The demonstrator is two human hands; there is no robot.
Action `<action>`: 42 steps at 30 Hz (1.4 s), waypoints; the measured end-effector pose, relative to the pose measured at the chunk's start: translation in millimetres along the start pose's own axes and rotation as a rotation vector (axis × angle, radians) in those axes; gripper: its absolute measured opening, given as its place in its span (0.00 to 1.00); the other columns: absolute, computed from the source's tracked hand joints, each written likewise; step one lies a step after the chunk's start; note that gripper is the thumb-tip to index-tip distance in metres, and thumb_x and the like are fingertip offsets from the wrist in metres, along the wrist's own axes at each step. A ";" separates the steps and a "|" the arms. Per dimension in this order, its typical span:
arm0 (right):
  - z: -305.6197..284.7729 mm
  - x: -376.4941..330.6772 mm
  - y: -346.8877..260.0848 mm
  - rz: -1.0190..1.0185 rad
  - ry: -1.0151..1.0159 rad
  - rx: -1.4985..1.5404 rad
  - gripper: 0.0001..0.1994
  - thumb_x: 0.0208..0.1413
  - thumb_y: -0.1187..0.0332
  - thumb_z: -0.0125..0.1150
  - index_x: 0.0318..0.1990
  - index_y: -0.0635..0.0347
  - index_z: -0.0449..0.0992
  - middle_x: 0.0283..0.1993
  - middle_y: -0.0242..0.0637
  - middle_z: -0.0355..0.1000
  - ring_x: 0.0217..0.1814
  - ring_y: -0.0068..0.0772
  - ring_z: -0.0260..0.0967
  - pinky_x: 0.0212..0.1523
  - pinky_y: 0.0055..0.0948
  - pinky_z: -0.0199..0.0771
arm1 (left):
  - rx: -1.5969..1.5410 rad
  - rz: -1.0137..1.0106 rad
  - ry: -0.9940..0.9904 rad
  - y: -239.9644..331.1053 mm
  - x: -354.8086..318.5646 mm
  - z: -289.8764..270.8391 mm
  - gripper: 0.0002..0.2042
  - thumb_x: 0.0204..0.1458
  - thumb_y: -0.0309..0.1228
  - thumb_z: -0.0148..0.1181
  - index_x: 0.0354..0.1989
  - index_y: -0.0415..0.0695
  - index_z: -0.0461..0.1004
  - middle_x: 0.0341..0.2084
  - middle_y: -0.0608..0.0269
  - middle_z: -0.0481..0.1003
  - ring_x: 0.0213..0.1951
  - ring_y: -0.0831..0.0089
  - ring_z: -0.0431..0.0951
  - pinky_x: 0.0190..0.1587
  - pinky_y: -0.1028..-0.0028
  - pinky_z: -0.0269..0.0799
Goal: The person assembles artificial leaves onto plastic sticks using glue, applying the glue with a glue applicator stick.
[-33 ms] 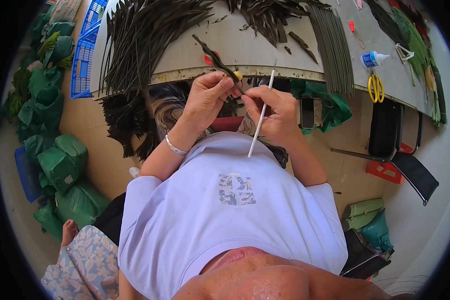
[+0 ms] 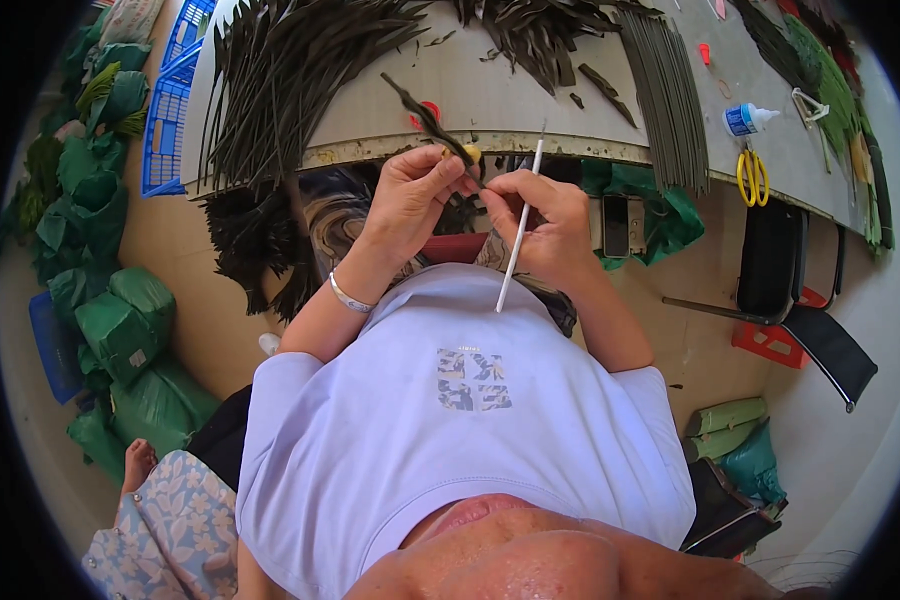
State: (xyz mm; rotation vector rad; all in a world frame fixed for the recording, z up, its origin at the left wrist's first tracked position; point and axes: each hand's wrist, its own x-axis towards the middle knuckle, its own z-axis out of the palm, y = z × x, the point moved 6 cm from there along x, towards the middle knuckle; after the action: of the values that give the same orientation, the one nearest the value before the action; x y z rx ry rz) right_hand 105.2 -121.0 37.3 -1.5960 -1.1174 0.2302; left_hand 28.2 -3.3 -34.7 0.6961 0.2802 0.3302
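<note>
1. Leaning up and to the left, a long dark strip [image 2: 427, 120] sticks out from the left hand [image 2: 415, 195]. Its thin tip is far from the body, and its low end is between the two hands, in front of the chest.
2. The left hand is nearer to the middle of the strip. It pinches it with thumb and fingers, closer to the low end than to the far tip.
3. The right hand [image 2: 550, 225] is just to the right, with its fingertips by the low end. I cannot tell if they pinch that end or only touch it.
4. The right hand also holds a thin white stick [image 2: 515, 245]. The stick leans the other way: its top points up and a bit right, and its bottom is over the shirt [image 2: 570, 420]. So stick and strip slant apart, like an open V.
5. A small yellow bit [image 2: 474, 155] shows by the left fingertips, right beside the strip. I cannot tell what it is.
6. The hands are on the near side of the tabletop [image 2: 365, 120], and the far part of the strip hangs over its edge.
</note>
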 end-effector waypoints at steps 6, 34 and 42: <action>34.1 2.6 22.6 0.222 -0.180 0.301 0.06 0.55 0.70 0.57 0.31 0.65 0.74 0.22 0.30 0.67 0.21 0.14 0.60 0.21 0.17 0.59 | 0.030 0.140 0.152 14.8 -21.3 -27.0 0.04 0.53 0.26 0.58 0.32 0.38 0.74 0.29 0.59 0.76 0.31 0.75 0.74 0.37 0.77 0.70; 19.9 30.2 -20.4 0.041 -0.256 0.595 0.29 0.65 0.51 0.34 0.33 0.68 0.76 0.20 0.32 0.63 0.19 0.18 0.54 0.19 0.19 0.52 | -0.077 0.188 -0.057 29.3 -21.2 -18.0 0.08 0.52 0.30 0.59 0.36 0.38 0.74 0.35 0.58 0.74 0.38 0.69 0.74 0.42 0.73 0.72; 18.4 25.5 -26.9 0.016 -0.223 0.501 0.23 0.63 0.56 0.44 0.31 0.71 0.75 0.23 0.37 0.67 0.22 0.24 0.59 0.22 0.22 0.57 | -0.044 0.189 0.069 31.7 -23.9 -11.1 0.05 0.52 0.26 0.58 0.34 0.37 0.74 0.30 0.59 0.76 0.32 0.74 0.75 0.36 0.77 0.71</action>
State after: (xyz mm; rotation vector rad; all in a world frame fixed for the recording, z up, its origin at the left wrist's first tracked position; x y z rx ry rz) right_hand 92.4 -91.5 63.5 -1.1494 -1.1076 0.6582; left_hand -4.0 16.7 -18.5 0.6696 0.2720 0.5394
